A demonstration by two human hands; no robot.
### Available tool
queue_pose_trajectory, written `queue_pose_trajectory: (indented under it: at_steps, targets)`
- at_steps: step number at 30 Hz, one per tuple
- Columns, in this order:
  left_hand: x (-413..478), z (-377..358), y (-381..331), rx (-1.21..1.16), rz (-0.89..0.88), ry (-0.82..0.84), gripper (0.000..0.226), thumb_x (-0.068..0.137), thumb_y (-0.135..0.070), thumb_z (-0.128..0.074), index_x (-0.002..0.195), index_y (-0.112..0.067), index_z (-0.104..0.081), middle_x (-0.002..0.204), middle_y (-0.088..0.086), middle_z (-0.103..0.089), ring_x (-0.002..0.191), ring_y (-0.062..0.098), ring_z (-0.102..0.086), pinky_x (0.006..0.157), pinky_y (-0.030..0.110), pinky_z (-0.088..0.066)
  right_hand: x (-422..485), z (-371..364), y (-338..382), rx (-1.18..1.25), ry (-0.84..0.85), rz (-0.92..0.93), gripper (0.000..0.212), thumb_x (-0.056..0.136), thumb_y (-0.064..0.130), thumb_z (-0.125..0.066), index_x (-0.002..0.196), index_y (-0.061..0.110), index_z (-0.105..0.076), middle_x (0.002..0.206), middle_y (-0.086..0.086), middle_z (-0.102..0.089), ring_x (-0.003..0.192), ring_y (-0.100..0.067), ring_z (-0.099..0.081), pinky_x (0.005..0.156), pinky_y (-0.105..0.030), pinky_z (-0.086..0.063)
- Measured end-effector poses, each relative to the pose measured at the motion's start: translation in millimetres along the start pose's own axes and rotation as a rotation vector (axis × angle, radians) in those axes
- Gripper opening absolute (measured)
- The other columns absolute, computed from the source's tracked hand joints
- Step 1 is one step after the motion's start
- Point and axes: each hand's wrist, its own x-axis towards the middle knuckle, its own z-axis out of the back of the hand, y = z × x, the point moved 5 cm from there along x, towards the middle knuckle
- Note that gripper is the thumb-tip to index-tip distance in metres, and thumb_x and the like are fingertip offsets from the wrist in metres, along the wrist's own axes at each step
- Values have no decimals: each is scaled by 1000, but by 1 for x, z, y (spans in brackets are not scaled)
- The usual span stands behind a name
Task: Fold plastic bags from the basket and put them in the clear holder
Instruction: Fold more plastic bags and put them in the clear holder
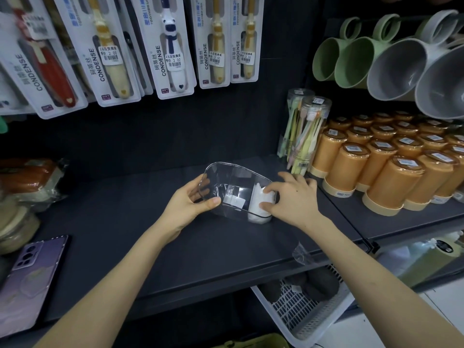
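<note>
The left hand (pixel 190 199) grips the clear holder (pixel 236 167) at its nine o'clock end. The thumb is pressed along the near rim and the fingers are curled over the far side of the wall, so the hand is closed on the plastic. The holder sits on the dark shelf (pixel 125 222) and is tipped so its opening faces up and toward the camera.

The right hand (pixel 292 197) comes in from the holder's three o'clock side with its fingers bent. Thumb and forefinger pinch a white folded bag (pixel 258 209). The other fingers lie spread behind, pointing toward twelve o'clock. The bag stands at the right end of the holder, directly under those fingertips. It appears to be inside the wall, though the clear plastic makes this hard to confirm. A pale label or sheet shows through the holder's middle.

At about five o'clock from the holder, a scrap of clear plastic (pixel 302 254) rests on the shelf's front edge. Below it, farther along five o'clock, is the white slotted basket (pixel 301 312) with dark bundles in it.

A phone (pixel 32 277) lies at the shelf's eight o'clock corner. Orange cups (pixel 391 177) stand in rows at two to three o'clock, with tubes of toothbrushes (pixel 301 131) just beside them. Packaged toothbrushes (pixel 170 46) hang at twelve o'clock.
</note>
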Motion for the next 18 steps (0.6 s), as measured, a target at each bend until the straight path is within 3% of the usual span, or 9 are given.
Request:
queue_pose_trajectory:
  at_steps: [4, 7, 9, 12, 14, 16, 17, 18]
  targets:
    - [5, -3, -2, 26, 4, -9, 62, 81, -6, -73, 128, -35, -46, 123, -12, -57, 115, 8, -57, 99, 22, -45, -24, 17, -13, 119, -205, -51, 26, 81, 48, -67, 103, 34, -70, 138, 2, -51, 125, -25, -45, 98, -39, -24]
    - [12, -12, -6, 18, -3, -21, 46, 84, -2, -68, 109, -37, -51, 103, -22, -57, 89, -8, -63, 77, 7, -49, -56, 12, -26, 188, -255, -96, 21, 80, 37, -73, 96, 25, -73, 121, -2, -62, 110, -30, -55, 89, -41, -30]
    - [18, -17, -11, 26, -1, -23, 36, 87, -3, -66, 99, -34, -53, 97, -20, -56, 74, -14, -62, 70, 6, -48, -76, 2, -32, 186, -266, -103, 18, 76, 30, -78, 90, 21, -74, 107, -4, -67, 96, -34, -61, 83, -43, -36]
    - [25, -21, -15, 44, 60, -22, 22, 88, -14, -68, 92, -30, -54, 97, -15, -53, 90, 1, -57, 88, 24, -43, -97, -10, -34, 184, -281, -77, 19, 67, 24, -86, 80, 20, -73, 91, -3, -68, 79, -33, -64, 75, -44, -42]
    - [31, -23, -18, 28, 78, -6, 26, 89, -15, -67, 83, -34, -49, 90, -16, -51, 92, 7, -53, 86, 28, -41, -106, -10, -28, 178, -326, -26, 20, 64, 22, -87, 77, 20, -72, 87, -2, -68, 75, -31, -64, 72, -43, -45]
    - [29, -24, -22, 43, 91, -15, 22, 91, -17, -65, 93, -34, -52, 93, -16, -54, 94, 7, -53, 81, 21, -43, -114, -8, -19, 177, -366, 24, 13, 67, 25, -80, 76, 21, -72, 86, -1, -68, 75, -30, -64, 72, -41, -45]
    - [27, -21, -23, 52, 96, -20, 26, 90, -19, -66, 111, -30, -55, 104, -13, -57, 103, 8, -53, 85, 19, -44, -118, -7, -14, 179, -371, 45, 11, 68, 29, -74, 76, 22, -72, 86, 0, -68, 76, -29, -64, 72, -40, -45]
    - [23, -19, -23, 58, 107, -31, 49, 89, -24, -67, 134, -22, -47, 121, -7, -56, 115, 11, -51, 93, 20, -43, -121, -8, -9, 181, -369, 61, 12, 68, 31, -70, 75, 22, -72, 86, 1, -68, 76, -28, -64, 72, -39, -45]
